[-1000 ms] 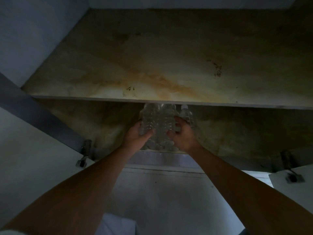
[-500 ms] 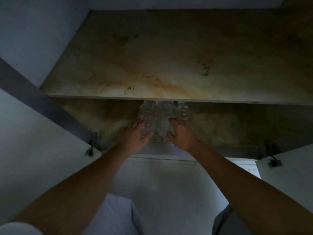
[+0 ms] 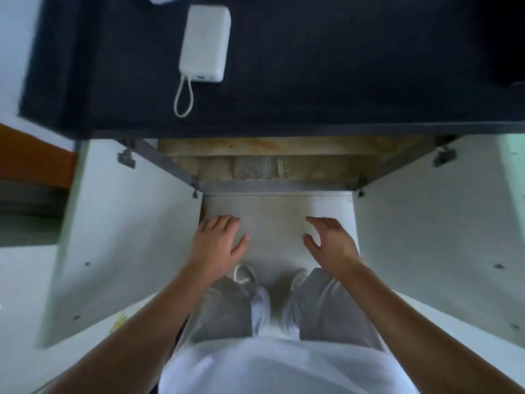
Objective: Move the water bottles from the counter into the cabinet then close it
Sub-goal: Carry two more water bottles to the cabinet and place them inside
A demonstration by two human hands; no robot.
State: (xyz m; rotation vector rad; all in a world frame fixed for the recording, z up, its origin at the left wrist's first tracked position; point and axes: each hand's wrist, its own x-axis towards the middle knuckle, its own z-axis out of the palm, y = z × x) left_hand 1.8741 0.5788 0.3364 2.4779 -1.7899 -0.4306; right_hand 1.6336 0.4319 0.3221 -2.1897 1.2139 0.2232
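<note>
Here, left hand (image 3: 218,245) and right hand (image 3: 331,244) both empty and loosely splayed.

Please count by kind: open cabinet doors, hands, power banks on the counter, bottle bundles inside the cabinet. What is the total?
Open cabinet doors: 2 (left door, right door)
Hands: 2 (left hand, right hand)
Power bank: 1
Bottle bundle: 1, single bottles too blurred to count
Total: 6
</note>
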